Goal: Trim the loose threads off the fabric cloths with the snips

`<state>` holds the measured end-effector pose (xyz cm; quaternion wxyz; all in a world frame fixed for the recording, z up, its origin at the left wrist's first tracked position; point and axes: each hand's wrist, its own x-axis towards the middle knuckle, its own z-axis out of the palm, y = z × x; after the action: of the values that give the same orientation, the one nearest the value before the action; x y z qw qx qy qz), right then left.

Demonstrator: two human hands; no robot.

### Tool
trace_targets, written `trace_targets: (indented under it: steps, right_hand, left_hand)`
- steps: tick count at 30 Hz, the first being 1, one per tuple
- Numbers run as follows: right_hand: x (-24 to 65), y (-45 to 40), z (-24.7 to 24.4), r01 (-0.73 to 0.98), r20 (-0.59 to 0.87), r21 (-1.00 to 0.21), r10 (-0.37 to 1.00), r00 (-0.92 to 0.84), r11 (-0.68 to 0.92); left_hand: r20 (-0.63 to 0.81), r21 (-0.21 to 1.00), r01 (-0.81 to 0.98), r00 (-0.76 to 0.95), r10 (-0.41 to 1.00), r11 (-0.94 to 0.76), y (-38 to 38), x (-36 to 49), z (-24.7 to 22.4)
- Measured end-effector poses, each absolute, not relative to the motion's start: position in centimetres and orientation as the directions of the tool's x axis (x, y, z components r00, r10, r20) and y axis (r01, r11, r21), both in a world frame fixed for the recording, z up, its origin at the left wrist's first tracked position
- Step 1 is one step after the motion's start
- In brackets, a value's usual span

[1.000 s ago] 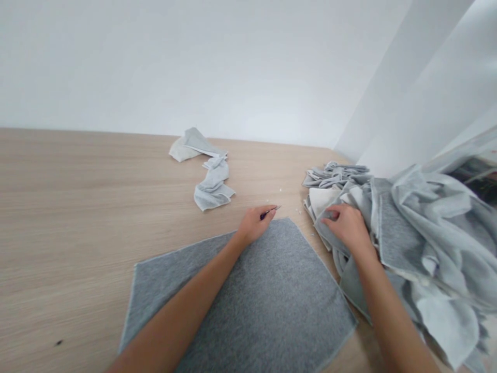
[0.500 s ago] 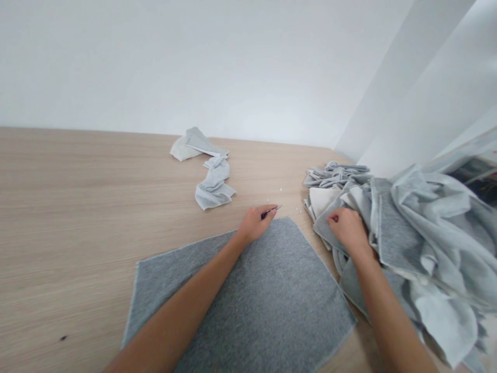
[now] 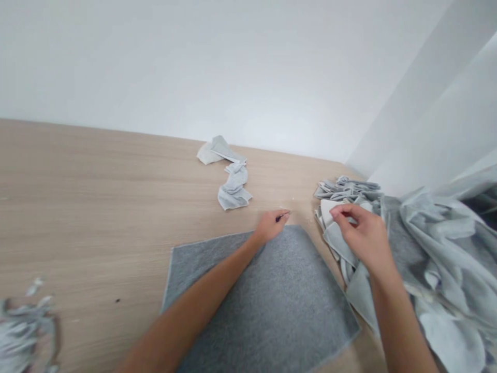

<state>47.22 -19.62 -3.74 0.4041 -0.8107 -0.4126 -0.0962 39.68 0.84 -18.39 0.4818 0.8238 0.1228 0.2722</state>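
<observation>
My left hand (image 3: pixel 271 225) is closed round a small dark-handled tool (image 3: pixel 280 217) with a thin, pointed metal tip. It rests at the far edge of a grey cloth (image 3: pixel 279 290) that lies flat on the table. To the right, my right hand (image 3: pixel 359 230) is over a heap of grey and whitish cloth pieces (image 3: pixel 349 259), thumb and fingertips pinched together beside a pale cloth flap (image 3: pixel 326 208). Whether that flap or something tiny is between the fingertips, I cannot make out.
Crumpled pale grey cloth pieces (image 3: pixel 235 189) lie toward the wall (image 3: pixel 233 67). At the lower left is a blurred pile of grey scraps (image 3: pixel 25 331). A small dark speck (image 3: pixel 117 300) lies on the wooden table (image 3: pixel 97 207). Larger draped grey cloth (image 3: pixel 446 248) fills the right side.
The view has turned left, bringing the scrap pile into sight. My right hand has lifted and turned from a fist into a raised pinch. The left hand stays by the cloth's far edge.
</observation>
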Motion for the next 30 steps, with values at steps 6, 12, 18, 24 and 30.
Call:
trace_targets:
  steps: [6,12,18,24,30]
  right_hand:
    - [39.7,-19.9,-4.3,0.555,0.318,-0.824,0.714,0.624,-0.118]
    - [32.5,-19.2,-6.4,0.542,0.233,-0.832,0.814,0.533,-0.117]
    - [22.3,-13.9,-8.5,0.55,0.211,-0.835,0.916,0.342,-0.013]
    - [14.4,-8.3,-10.0,0.591,0.209,-0.803,0.967,0.149,0.082]
    - [9.8,-3.7,-11.3,0.665,0.256,-0.728,0.966,0.042,0.165]
  left_hand:
    - [0.391,0.856,-0.117,0.783,0.483,-0.504,0.9,37.8,-11.8]
    - [0.465,0.847,-0.183,0.71,0.529,-0.499,3.6,27.3,-4.6]
    - [0.436,0.881,-0.132,0.599,0.671,-0.455,5.1,11.1,-1.8]
    - [0.383,0.917,-0.069,0.434,0.816,-0.393,5.4,-3.7,-2.0]
    - [0.327,0.934,0.052,0.274,0.905,-0.353,5.4,-13.0,-6.2]
